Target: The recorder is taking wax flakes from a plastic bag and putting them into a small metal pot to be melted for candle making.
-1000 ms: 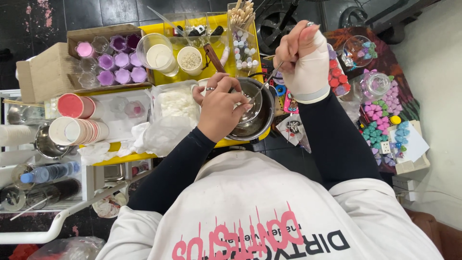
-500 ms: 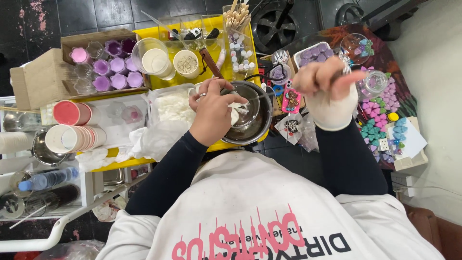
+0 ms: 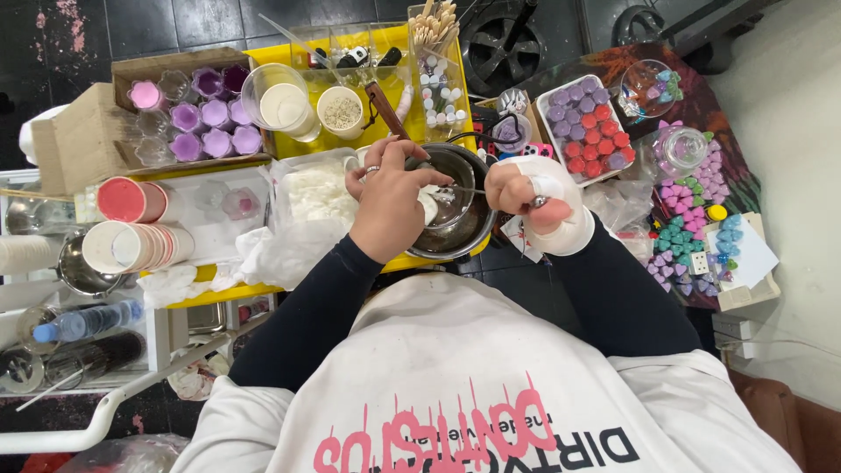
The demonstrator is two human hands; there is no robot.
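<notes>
Both hands are working at the metal bowl (image 3: pixel 455 215) by the yellow tray's (image 3: pixel 289 149) near edge — left hand (image 3: pixel 390 206) gripping its rim, right hand (image 3: pixel 534 201) clenching a thin tool (image 3: pixel 477 190) reaching into it.

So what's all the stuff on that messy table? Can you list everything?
round metal bowl: one, silver, table middle, under both hands
thin metal spoon: one, silver, across the bowl
cardboard box of small cups: one, brown, purple and pink cups inside, far left
stacked paper cups: two stacks, red and white, left side
clear plastic bag of white flakes: one, left of the bowl
white tray of round pieces: one, purple and red pieces, right of the bowl
small heart shapes: many, pink, purple, teal, far right
left hand: bare, on the bowl rim
right hand: bandaged white, grip closed on the spoon handle
</notes>
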